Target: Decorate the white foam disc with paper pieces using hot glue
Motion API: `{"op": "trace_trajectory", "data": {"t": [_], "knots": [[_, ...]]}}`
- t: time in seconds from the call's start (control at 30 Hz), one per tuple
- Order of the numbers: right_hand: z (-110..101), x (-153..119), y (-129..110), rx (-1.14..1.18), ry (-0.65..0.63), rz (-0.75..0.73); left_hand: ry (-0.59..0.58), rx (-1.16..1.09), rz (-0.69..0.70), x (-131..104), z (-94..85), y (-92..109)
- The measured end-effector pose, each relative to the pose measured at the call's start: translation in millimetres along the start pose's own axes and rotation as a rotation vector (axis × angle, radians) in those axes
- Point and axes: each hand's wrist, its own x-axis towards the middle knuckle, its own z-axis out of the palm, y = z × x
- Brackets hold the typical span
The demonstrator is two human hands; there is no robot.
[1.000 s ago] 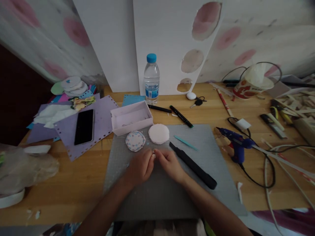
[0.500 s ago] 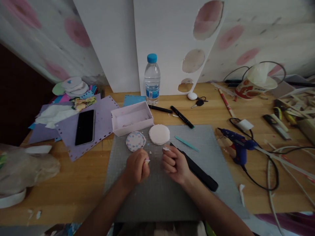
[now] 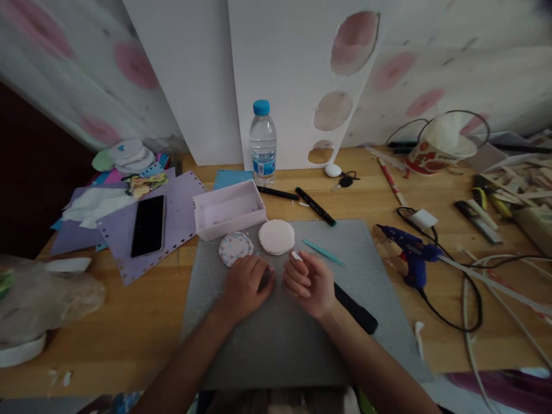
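My right hand [image 3: 309,283] hovers over the grey cutting mat [image 3: 276,356], its fingers curled and closed on a small white scrap [image 3: 296,256] that sticks out at the fingertips. To its left, my left hand [image 3: 246,287] has bent fingers with the thumb apart from them; I see nothing held there. Just beyond the left hand lies a round disc with a dotted pattern [image 3: 235,248], partly covered by the fingers. A plain pale-pink disc [image 3: 276,236] rests beside it, beyond both hands. The black-handled tool [image 3: 357,310] lies partly hidden under my right hand and forearm.
Behind the discs are an open pale box [image 3: 230,210], a water bottle [image 3: 263,144] and black markers [image 3: 315,206]. A turquoise stick [image 3: 323,252] lies on the mat. At right is a blue glue gun [image 3: 411,253] with cables. A phone [image 3: 148,225] lies on purple paper at left.
My left hand has turned and its thumb has come away from the fingers; the small pale bit in its pinch no longer shows. My right hand has tilted upward, still holding its white scrap.
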Motion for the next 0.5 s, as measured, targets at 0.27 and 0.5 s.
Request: {"op": "trace_trajectory", "data": {"t": [0.27,0.5], "knots": [[1.1,-4.4,13.8,-0.381,0.014,0.002,0.094,-0.521,-0.082,2.2,-40.5,24.5],[5.3,-7.4,20.4,-0.980,0.016,-0.056,0.117,-0.536,-0.117,-12.0,-70.6,23.8]]}}
